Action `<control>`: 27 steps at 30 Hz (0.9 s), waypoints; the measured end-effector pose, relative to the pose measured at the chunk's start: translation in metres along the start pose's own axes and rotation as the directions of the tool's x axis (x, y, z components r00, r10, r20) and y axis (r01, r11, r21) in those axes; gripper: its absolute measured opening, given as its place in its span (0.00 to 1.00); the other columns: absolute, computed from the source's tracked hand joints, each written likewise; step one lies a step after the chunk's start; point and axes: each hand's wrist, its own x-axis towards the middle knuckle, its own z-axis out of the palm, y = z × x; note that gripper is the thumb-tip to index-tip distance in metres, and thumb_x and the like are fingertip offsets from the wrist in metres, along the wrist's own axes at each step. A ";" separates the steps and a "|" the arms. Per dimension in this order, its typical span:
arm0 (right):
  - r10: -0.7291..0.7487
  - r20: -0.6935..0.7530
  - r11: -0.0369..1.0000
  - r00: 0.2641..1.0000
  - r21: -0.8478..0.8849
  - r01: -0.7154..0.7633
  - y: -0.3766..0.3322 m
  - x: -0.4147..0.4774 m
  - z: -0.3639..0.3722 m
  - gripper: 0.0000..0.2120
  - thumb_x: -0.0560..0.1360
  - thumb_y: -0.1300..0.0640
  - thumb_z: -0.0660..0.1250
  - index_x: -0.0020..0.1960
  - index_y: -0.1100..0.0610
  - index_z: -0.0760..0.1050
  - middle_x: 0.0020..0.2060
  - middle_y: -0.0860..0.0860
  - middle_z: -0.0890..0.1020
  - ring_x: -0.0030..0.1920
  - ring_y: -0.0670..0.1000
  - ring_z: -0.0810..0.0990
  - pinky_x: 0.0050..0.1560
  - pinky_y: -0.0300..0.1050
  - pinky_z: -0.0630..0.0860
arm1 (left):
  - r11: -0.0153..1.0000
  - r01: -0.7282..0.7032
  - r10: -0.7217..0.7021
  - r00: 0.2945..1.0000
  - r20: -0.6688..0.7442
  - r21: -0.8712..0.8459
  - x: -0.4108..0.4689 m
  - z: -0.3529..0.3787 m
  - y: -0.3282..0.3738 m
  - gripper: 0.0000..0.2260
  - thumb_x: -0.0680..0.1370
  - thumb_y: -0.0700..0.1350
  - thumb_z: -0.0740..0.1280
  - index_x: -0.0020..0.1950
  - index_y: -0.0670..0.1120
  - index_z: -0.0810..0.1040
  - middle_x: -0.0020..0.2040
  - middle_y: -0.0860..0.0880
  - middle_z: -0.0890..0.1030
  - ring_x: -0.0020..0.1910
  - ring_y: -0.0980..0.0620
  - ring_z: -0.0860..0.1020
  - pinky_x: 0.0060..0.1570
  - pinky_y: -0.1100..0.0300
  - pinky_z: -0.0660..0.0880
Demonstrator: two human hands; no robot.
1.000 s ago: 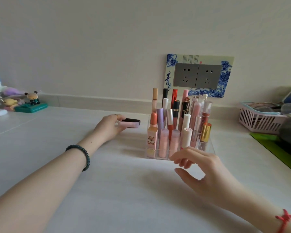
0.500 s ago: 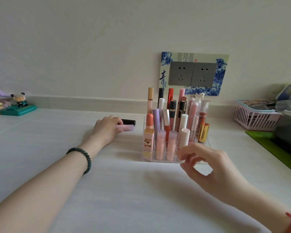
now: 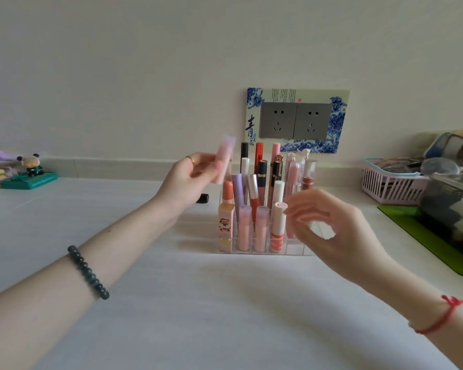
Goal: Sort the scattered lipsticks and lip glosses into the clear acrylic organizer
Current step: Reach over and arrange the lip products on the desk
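Most of the job looks done. The organizer [image 3: 294, 251] is packed with upright tubes, and only its cells toward 4 o'clock from its middle look bare. Your left hand [image 3: 190, 180] grips a pink tube [image 3: 224, 161], tilted and blurred, above the organizer's 10 o'clock corner. A black tube [image 3: 203, 198] lies on the counter [image 3: 198, 303] at the organizer's 9 o'clock, half hidden behind your left wrist. I see no other strays, so I judge that two pieces are left.

Your right hand [image 3: 332, 231] hangs at the 4 o'clock corner, fingers loosely curled and holding nothing. Its fingertips are near the striped tube [image 3: 277, 231] in the front row; I cannot tell whether they touch it.

For room, open counter lies toward 6 and 8 o'clock. The wall stands close behind at 12. The basket [image 3: 385, 188] and green mat [image 3: 422, 236] at 3 o'clock are well apart from the organizer. The back rows stand tall, so bring the pink tube in from above. Your right hand sits right over the free cells and may need to clear first.
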 end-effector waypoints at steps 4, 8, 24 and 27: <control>0.063 -0.076 0.992 0.995 0.113 -0.054 -0.010 0.015 -0.013 0.14 0.70 0.60 0.69 0.55 0.52 0.74 0.44 0.46 0.82 0.44 0.42 0.82 0.49 0.33 0.77 | 0.995 -0.028 0.039 0.993 0.112 -0.097 -0.011 0.031 0.024 0.07 0.69 0.56 0.66 0.45 0.57 0.77 0.40 0.61 0.81 0.42 0.63 0.78 0.44 0.67 0.72; 0.096 -0.122 0.973 0.988 0.221 -0.067 -0.019 0.029 -0.021 0.15 0.70 0.58 0.69 0.55 0.49 0.74 0.46 0.46 0.82 0.45 0.42 0.82 0.48 0.32 0.77 | 0.991 -0.058 0.079 0.981 0.179 -0.118 -0.018 0.056 0.031 0.12 0.64 0.59 0.66 0.44 0.58 0.77 0.43 0.60 0.82 0.47 0.61 0.79 0.49 0.66 0.71; 0.178 -0.174 0.977 0.968 0.148 -0.153 0.003 0.029 -0.021 0.13 0.69 0.60 0.71 0.52 0.49 0.76 0.41 0.47 0.83 0.42 0.45 0.82 0.45 0.46 0.81 | 0.986 -0.085 0.074 0.994 0.074 0.143 -0.031 0.091 0.035 0.15 0.65 0.64 0.65 0.47 0.61 0.79 0.44 0.62 0.83 0.52 0.59 0.79 0.57 0.44 0.73; 0.192 -0.193 0.979 0.962 0.112 -0.173 0.009 0.028 -0.020 0.13 0.69 0.60 0.72 0.51 0.50 0.77 0.39 0.46 0.83 0.41 0.45 0.83 0.45 0.44 0.81 | 0.976 -0.116 0.104 0.992 0.076 0.182 -0.029 0.095 0.035 0.11 0.70 0.56 0.69 0.50 0.57 0.80 0.44 0.63 0.82 0.50 0.63 0.78 0.61 0.51 0.72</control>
